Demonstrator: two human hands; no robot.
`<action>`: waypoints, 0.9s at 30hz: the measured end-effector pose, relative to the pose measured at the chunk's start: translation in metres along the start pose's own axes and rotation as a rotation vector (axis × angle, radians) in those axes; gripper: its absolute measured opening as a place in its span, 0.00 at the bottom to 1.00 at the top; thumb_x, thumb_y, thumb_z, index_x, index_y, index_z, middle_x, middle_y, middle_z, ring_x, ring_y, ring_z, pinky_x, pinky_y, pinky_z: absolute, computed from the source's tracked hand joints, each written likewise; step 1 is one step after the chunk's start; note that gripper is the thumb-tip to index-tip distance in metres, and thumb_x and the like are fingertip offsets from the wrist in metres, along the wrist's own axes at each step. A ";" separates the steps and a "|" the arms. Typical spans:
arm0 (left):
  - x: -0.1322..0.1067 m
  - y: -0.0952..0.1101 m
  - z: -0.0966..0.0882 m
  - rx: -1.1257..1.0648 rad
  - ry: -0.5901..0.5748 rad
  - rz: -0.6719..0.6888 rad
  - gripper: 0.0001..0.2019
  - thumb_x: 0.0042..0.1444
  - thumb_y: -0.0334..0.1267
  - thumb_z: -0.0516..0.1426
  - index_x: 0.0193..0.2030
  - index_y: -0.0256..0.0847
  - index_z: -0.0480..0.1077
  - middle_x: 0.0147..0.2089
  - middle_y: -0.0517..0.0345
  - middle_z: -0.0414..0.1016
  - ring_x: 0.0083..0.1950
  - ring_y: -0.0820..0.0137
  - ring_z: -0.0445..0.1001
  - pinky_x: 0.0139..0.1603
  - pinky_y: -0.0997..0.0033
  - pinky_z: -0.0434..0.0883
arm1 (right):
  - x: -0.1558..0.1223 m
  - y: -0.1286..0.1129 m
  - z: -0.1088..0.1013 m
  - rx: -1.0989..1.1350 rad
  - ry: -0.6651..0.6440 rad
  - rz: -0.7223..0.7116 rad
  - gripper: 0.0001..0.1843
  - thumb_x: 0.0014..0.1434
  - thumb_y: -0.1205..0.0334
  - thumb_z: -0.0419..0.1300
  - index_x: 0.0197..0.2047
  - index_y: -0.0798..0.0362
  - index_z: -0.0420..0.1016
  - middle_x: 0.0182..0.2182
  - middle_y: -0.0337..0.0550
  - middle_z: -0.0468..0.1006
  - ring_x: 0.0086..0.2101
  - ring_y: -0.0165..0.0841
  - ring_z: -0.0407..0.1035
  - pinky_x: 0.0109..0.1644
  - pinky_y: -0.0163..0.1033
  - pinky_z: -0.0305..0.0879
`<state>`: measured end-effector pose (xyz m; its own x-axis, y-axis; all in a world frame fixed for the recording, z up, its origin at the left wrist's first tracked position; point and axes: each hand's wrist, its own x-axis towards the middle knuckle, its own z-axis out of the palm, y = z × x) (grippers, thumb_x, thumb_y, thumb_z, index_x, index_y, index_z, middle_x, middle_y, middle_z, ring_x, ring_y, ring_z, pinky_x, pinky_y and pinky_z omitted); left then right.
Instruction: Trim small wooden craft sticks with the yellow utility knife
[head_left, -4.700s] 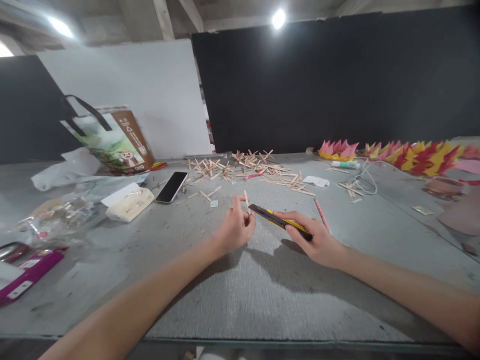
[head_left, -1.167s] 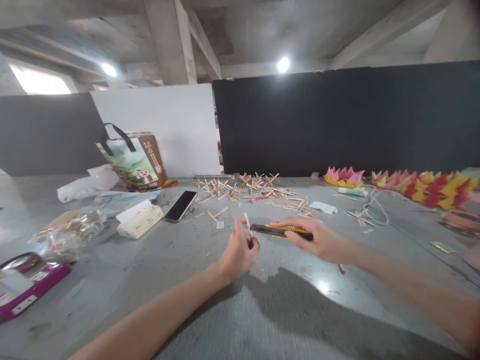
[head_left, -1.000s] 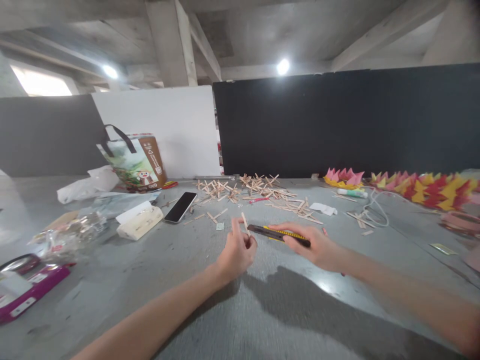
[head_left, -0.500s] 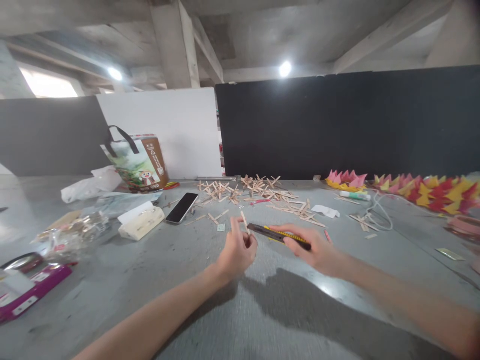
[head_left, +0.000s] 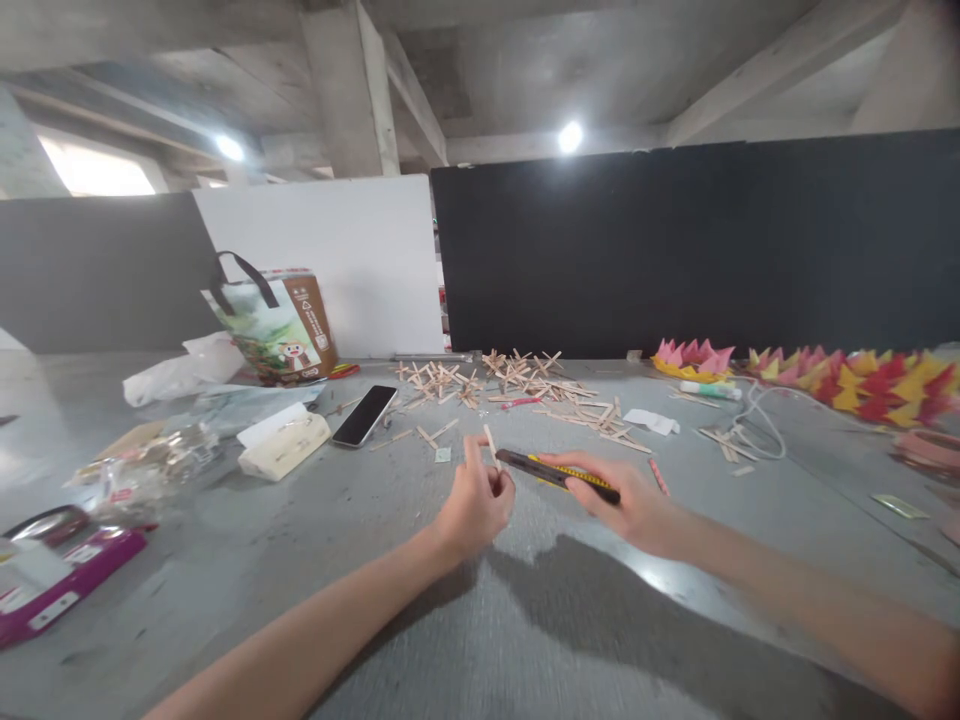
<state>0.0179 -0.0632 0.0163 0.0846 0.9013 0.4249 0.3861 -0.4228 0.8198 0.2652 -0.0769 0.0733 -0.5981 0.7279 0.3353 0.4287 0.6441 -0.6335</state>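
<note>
Pinched in the fingers of my left hand point(head_left: 478, 500) is a thin wooden stick point(head_left: 490, 443), tilted upward above the table. My right hand point(head_left: 626, 500) is closed round a black and yellow utility knife point(head_left: 559, 472). The knife's tip points left and meets the stick, or lies right beside it, just above my left fingers; the blade itself is too small to make out. Beyond my hands a loose pile of wooden sticks point(head_left: 525, 372) spreads over the grey table point(head_left: 405, 640), some of them crossed over each other.
A phone point(head_left: 365, 416), a tissue pack point(head_left: 285, 444) and a printed bag point(head_left: 277, 325) stand to the left, with plastic wrapping point(head_left: 161, 470) and a purple object point(head_left: 75, 585) nearer. At right are folded paper pieces point(head_left: 870, 385), a white cable point(head_left: 769, 425) and a glue stick point(head_left: 709, 391).
Hardly anything differs. The knife and my right hand have shifted very slightly left; my left hand keeps the stick in the same place.
</note>
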 end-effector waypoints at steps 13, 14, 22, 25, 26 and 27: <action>0.000 -0.007 0.005 0.118 -0.153 0.090 0.20 0.63 0.34 0.54 0.59 0.38 0.53 0.19 0.73 0.67 0.18 0.70 0.65 0.28 0.72 0.58 | -0.015 0.010 -0.003 0.006 0.000 0.109 0.28 0.76 0.46 0.49 0.70 0.47 0.74 0.39 0.44 0.84 0.33 0.34 0.74 0.38 0.38 0.71; 0.002 -0.008 0.003 0.129 -0.181 0.102 0.20 0.63 0.34 0.54 0.59 0.37 0.54 0.20 0.72 0.68 0.18 0.70 0.66 0.28 0.71 0.58 | -0.020 0.014 0.007 0.022 0.045 0.065 0.27 0.77 0.47 0.48 0.70 0.48 0.73 0.46 0.48 0.85 0.41 0.37 0.77 0.46 0.40 0.73; 0.011 -0.014 -0.001 0.139 -0.237 0.100 0.19 0.64 0.36 0.54 0.60 0.37 0.55 0.20 0.71 0.68 0.19 0.69 0.68 0.29 0.70 0.58 | -0.031 0.023 0.037 -0.011 0.093 0.020 0.26 0.77 0.52 0.48 0.74 0.46 0.66 0.61 0.48 0.80 0.51 0.39 0.79 0.56 0.44 0.75; 0.012 -0.013 0.000 0.137 -0.244 0.096 0.18 0.65 0.36 0.54 0.59 0.38 0.56 0.21 0.71 0.69 0.19 0.69 0.68 0.29 0.71 0.58 | -0.030 0.023 0.033 -0.024 0.076 0.041 0.27 0.77 0.51 0.48 0.74 0.46 0.65 0.57 0.48 0.83 0.52 0.41 0.79 0.57 0.46 0.75; 0.012 -0.012 0.000 0.140 -0.248 0.094 0.18 0.65 0.36 0.53 0.59 0.38 0.56 0.21 0.70 0.69 0.19 0.69 0.68 0.29 0.71 0.58 | -0.030 0.023 0.033 -0.029 0.072 0.045 0.27 0.77 0.51 0.48 0.75 0.46 0.65 0.56 0.48 0.84 0.52 0.41 0.79 0.57 0.46 0.75; 0.012 -0.012 0.000 0.143 -0.250 0.094 0.19 0.65 0.36 0.53 0.60 0.38 0.55 0.21 0.70 0.70 0.20 0.69 0.69 0.29 0.71 0.58 | -0.030 0.024 0.033 -0.034 0.070 0.046 0.28 0.77 0.51 0.48 0.75 0.46 0.64 0.55 0.48 0.84 0.52 0.41 0.79 0.58 0.46 0.75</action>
<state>0.0145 -0.0468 0.0115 0.3431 0.8615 0.3742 0.4898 -0.5040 0.7114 0.2713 -0.0912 0.0252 -0.5288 0.7709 0.3552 0.4782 0.6163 -0.6257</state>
